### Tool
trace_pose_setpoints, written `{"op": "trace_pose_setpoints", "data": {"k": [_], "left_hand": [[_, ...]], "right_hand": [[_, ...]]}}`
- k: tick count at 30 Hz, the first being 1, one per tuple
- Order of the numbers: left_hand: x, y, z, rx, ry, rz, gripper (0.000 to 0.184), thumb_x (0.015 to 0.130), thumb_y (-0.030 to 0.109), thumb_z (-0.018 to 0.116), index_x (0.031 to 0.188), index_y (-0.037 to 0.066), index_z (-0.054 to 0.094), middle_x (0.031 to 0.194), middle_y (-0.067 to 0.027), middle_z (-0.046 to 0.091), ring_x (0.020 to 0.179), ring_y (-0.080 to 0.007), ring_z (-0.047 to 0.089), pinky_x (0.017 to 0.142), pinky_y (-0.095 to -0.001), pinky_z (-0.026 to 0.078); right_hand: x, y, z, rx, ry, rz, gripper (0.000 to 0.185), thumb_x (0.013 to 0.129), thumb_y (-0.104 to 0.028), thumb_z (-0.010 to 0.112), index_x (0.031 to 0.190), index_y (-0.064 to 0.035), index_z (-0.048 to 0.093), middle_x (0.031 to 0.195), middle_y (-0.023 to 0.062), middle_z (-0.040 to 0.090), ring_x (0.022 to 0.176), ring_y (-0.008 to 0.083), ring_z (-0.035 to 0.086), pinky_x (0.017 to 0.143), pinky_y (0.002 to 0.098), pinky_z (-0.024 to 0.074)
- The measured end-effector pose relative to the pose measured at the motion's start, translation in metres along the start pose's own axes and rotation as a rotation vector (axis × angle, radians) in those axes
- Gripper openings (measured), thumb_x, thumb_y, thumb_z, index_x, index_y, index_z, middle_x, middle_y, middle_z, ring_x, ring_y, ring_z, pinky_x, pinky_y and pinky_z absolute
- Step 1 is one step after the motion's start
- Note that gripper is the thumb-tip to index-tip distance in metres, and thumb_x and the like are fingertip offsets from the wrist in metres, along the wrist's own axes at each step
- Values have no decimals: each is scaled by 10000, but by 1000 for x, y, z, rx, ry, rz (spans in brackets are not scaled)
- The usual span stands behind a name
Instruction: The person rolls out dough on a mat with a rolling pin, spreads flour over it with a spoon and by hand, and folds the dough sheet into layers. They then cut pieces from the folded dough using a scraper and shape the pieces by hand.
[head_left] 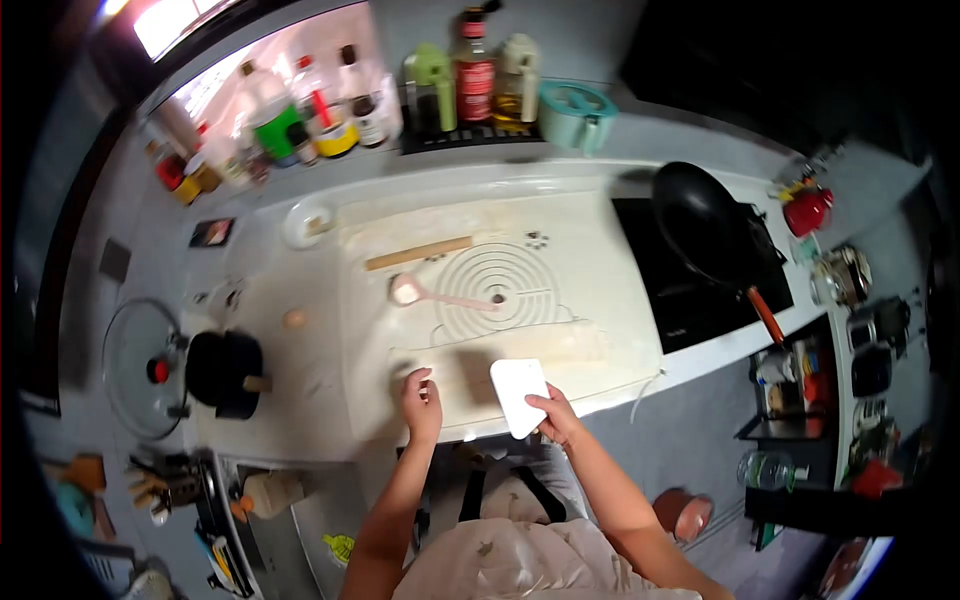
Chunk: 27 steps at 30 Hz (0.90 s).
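My right hand (556,416) grips a white dough scraper (520,397), its flat blade over the near edge of a rolled strip of dough (560,346). My left hand (421,405) is over the mat's near side, left of the scraper, fingers loosely bent and apart, with nothing visible in them. The dough lies on a pale pastry mat (610,270) printed with circles. Farther back on it are a pink spoon (450,299) with white powder in its bowl, a wooden rolling pin (418,253) and another flat sheet of dough (430,222).
At right, a black wok (698,220) sits on the cooktop (690,310). A black pot (222,372), a glass lid (143,368), a small white dish (308,222) and an egg-like round thing (293,318) are at left. Bottles (474,75) and a teal container (577,112) line the back ledge.
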<state>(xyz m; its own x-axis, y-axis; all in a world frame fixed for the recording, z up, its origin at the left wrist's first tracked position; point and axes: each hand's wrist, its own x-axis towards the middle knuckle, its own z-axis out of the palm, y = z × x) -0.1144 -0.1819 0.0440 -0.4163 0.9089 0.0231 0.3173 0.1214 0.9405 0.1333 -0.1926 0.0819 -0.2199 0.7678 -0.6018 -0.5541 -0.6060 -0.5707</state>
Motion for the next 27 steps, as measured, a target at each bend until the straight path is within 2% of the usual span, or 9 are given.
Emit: {"op": "trace_pose_setpoints", "data": {"k": [1,3,5,8,12,15,19,21,27], "left_hand": [[-1,9,21,-12,-87,-14,203,862,-14,562,1036,78,610,1067,-59,607,836,-168,595,670,-275,485],[-5,33,61,36,-223,156,195,847,-29,572,1003,78,619,1021,-77,630,844,-195,603,678,-299,497],[-10,46,105,33,-379,296,208,797,-23,602,972,85,634,987,-94,642,891,-285,613,752,-366,500],[-17,73,160,265,-538,499,216,775,38,635,981,101,649,1041,-73,628,992,-287,583,865,-400,472],[-18,85,226,419,-586,578,224,781,73,648,1001,118,654,1129,-46,604,1073,-278,549,907,-408,459],[-19,81,251,511,-598,656,211,789,111,651,1000,116,659,1166,-29,588,1093,-270,533,923,-407,443],[-18,77,251,526,-568,669,221,783,136,659,1003,119,659,1166,-29,602,1074,-261,543,923,-406,435],[-13,79,248,486,-601,678,221,779,137,662,1000,121,659,1172,-27,607,1068,-260,546,924,-405,436],[-4,73,248,557,-695,721,245,749,132,668,994,124,656,1199,-3,598,1105,-239,533,941,-403,424]], "right_hand": [[-2,-7,-19,30,78,-50,440,827,-47,664,1240,-13,515,1122,88,633,981,209,649,873,370,543],[-15,-33,-48,56,213,-160,458,822,-78,690,1242,-11,519,1102,91,640,983,206,635,818,342,542],[-26,-55,-78,32,353,-253,445,814,-67,687,1230,-16,536,1102,86,643,990,212,633,834,349,529],[-30,-85,-116,-31,548,-362,397,804,-41,665,1189,-22,572,1091,80,654,984,201,626,871,325,494],[-18,-108,-161,-232,609,-464,332,812,-67,657,1132,-15,584,1015,99,668,916,202,640,787,336,513],[-18,-124,-171,-883,721,-492,337,827,-89,643,1135,21,562,954,133,680,868,216,653,776,354,518],[-14,-131,-153,-1061,656,-553,369,843,-102,612,1179,17,518,913,239,666,849,339,675,737,395,522],[-5,-130,-136,-1225,641,-565,448,851,-119,598,1260,-21,445,765,252,644,687,422,645,606,471,514],[23,-118,-93,-1518,572,-704,429,837,-88,587,1240,-16,457,647,192,610,568,378,613,516,457,490]]}}
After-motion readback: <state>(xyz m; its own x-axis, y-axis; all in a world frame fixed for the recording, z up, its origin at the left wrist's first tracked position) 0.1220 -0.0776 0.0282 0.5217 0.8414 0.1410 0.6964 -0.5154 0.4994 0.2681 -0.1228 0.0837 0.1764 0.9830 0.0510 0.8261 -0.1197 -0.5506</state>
